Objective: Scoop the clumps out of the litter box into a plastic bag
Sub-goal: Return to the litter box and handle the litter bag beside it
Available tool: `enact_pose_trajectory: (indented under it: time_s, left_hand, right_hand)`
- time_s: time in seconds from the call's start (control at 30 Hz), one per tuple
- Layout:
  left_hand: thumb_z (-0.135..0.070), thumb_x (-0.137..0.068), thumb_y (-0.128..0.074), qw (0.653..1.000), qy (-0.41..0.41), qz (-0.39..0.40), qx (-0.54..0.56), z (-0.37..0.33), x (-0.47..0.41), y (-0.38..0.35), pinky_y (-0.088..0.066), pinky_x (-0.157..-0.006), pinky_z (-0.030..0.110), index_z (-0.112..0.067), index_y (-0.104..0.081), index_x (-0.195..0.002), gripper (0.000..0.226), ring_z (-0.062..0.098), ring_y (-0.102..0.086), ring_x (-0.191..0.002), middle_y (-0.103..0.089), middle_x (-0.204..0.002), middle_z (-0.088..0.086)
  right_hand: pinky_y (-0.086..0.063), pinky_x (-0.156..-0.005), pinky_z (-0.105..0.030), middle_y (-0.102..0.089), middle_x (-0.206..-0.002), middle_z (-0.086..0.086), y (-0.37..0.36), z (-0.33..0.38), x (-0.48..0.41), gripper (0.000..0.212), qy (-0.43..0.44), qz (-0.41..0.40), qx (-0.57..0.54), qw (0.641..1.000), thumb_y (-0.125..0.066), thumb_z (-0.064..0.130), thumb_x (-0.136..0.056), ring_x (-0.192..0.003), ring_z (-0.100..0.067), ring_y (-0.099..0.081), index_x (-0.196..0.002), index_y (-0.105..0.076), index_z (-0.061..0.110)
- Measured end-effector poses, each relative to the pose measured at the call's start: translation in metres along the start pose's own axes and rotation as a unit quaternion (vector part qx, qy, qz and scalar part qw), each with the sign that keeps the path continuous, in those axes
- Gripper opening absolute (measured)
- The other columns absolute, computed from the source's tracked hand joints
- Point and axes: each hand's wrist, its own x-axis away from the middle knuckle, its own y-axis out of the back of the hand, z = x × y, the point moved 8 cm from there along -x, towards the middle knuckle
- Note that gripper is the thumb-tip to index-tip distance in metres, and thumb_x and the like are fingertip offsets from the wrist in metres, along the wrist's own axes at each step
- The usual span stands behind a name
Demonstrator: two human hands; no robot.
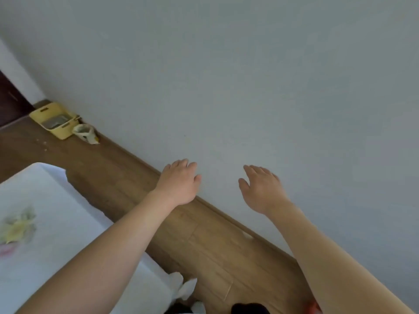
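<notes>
Both arms reach toward the pale wall (249,75). The left hand (179,182) hangs loose, fingers bent down, gripping nothing; the right hand (260,189) is relaxed, slightly spread, empty too. The yellow litter box (55,121) sits well away on the wooden floor (108,168) by the wall (a crumpled whitish thing (86,133) just beside it).

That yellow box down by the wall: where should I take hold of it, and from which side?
Take the yellow box by the slot cut-outs in two opposite walls, fingers hooked in from outside. Approach from the open floor side: the wall is behind it, and a white bag crowds its nearer end.
</notes>
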Motion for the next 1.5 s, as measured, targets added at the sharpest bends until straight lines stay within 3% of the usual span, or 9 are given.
enact_pose_trajectory:
  time_s: [0.3,0.57,0.7,0.87,1.03,1.27,1.37,1.5]
  left_hand:
    - [-0.045,-0.103,-0.027,0.979,0.201,-0.015,0.033,0.109,-0.003,0.016,-0.027,-0.117,0.045,-0.018,-0.033,-0.15,0.055,0.026,-0.031,-0.143,-0.036,-0.155,0.007]
    - [-0.046,-0.103,-0.027,0.925,0.367,-0.054,0.087,0.162,0.022,0.03,-0.023,-0.12,0.045,-0.022,-0.03,-0.151,0.054,0.025,-0.027,-0.147,-0.029,-0.16,0.003]
    - [-0.042,-0.103,-0.028,0.895,0.427,-0.082,0.102,0.207,0.045,0.037,-0.031,-0.117,0.044,-0.021,-0.037,-0.147,0.05,0.025,-0.038,-0.14,-0.04,-0.153,0.004]
    - [-0.038,-0.104,-0.027,0.869,0.469,-0.095,0.127,0.28,0.056,0.033,-0.03,-0.117,0.041,-0.02,-0.037,-0.148,0.048,0.025,-0.038,-0.14,-0.041,-0.152,0.003]
    - [-0.04,-0.104,-0.025,0.863,0.474,-0.098,0.142,0.375,0.037,0.032,-0.03,-0.117,0.04,-0.022,-0.038,-0.147,0.049,0.023,-0.039,-0.139,-0.043,-0.151,0.001]
    - [-0.044,-0.103,-0.023,0.876,0.462,-0.065,0.125,0.493,0.006,0.062,-0.029,-0.118,0.042,-0.024,-0.037,-0.147,0.05,0.023,-0.037,-0.141,-0.04,-0.153,0.0]
    - [-0.044,-0.103,-0.024,0.878,0.459,-0.06,0.124,0.538,-0.012,0.073,-0.028,-0.119,0.041,-0.024,-0.037,-0.147,0.05,0.022,-0.037,-0.141,-0.039,-0.153,0.0]
    - [-0.043,-0.103,-0.023,0.877,0.464,-0.061,0.109,0.604,-0.042,0.082,-0.031,-0.117,0.04,-0.023,-0.041,-0.144,0.049,0.022,-0.042,-0.137,-0.044,-0.149,0.0]
  right_hand:
    - [-0.022,-0.118,-0.039,-0.034,-0.157,-0.003,-0.011,0.067,-0.115,0.056,0.127,0.04,-0.014,0.991,-0.03,0.039,-0.104,-0.144,-0.024,-0.029,-0.153,-0.027,0.012]
    - [-0.028,-0.113,-0.038,-0.042,-0.152,-0.008,-0.01,0.147,-0.187,0.053,0.268,0.067,-0.009,0.961,-0.032,0.035,-0.104,-0.139,-0.027,-0.038,-0.151,-0.033,0.009]
    - [-0.031,-0.111,-0.037,-0.047,-0.148,-0.007,-0.016,0.214,-0.207,0.049,0.334,0.082,0.014,0.939,-0.032,0.034,-0.105,-0.135,-0.026,-0.042,-0.147,-0.038,0.01]
    - [-0.029,-0.117,-0.039,-0.041,-0.153,-0.004,-0.047,0.303,-0.243,0.051,0.388,0.101,0.059,0.914,-0.027,0.035,-0.105,-0.14,-0.023,-0.038,-0.15,-0.036,0.013]
    - [-0.043,-0.101,-0.04,-0.061,-0.123,-0.007,-0.073,0.4,-0.292,0.041,0.41,0.097,0.091,0.902,-0.027,0.034,-0.103,-0.114,-0.025,-0.056,-0.122,-0.055,0.01]
    - [-0.044,-0.1,-0.041,-0.061,-0.12,-0.005,-0.077,0.51,-0.356,0.04,0.42,0.08,0.102,0.898,-0.027,0.034,-0.102,-0.112,-0.025,-0.056,-0.119,-0.055,0.011]
    - [-0.043,-0.103,-0.041,-0.06,-0.125,-0.002,-0.084,0.55,-0.391,0.042,0.422,0.077,0.105,0.897,-0.027,0.035,-0.102,-0.116,-0.022,-0.055,-0.126,-0.054,0.013]
    - [-0.033,-0.115,-0.042,-0.048,-0.147,0.0,-0.104,0.606,-0.443,0.05,0.434,0.082,0.108,0.891,-0.024,0.037,-0.104,-0.136,-0.022,-0.042,-0.145,-0.042,0.016]
